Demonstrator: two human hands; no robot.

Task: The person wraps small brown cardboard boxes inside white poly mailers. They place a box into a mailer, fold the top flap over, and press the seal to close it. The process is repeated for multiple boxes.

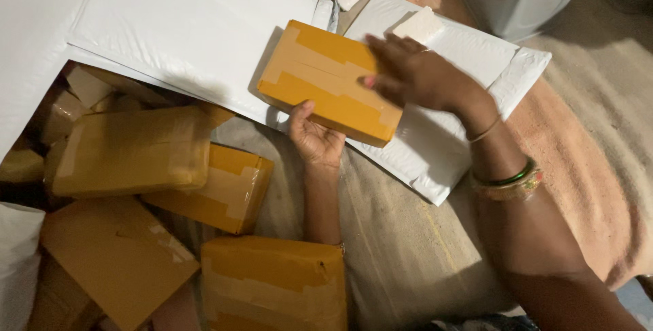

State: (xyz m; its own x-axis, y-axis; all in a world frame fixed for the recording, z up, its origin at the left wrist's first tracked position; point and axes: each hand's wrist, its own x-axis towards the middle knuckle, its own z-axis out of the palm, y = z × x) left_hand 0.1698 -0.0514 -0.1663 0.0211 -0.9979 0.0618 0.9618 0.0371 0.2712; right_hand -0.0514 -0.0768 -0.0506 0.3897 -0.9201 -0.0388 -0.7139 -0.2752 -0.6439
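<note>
Box in hand: a flat yellow-brown cardboard box (330,80) sealed with tape, held tilted above the white padded envelopes
Left hand (314,139): grips the near long edge of the box from below, thumb up against its side
Right hand (415,72): lies flat on the top of the box at its right end, fingers spread, holding it down; bangles on the wrist
Large white envelope (190,18): spread out to the left, under the box's far corner
Second white envelope (442,140): lies under the right hand and box, resting on brown cloth
Pile of boxes (136,151): more taped cardboard boxes heaped at lower left, well apart from the held one
Small white block (420,25): sits on the second envelope just beyond the right hand
</note>
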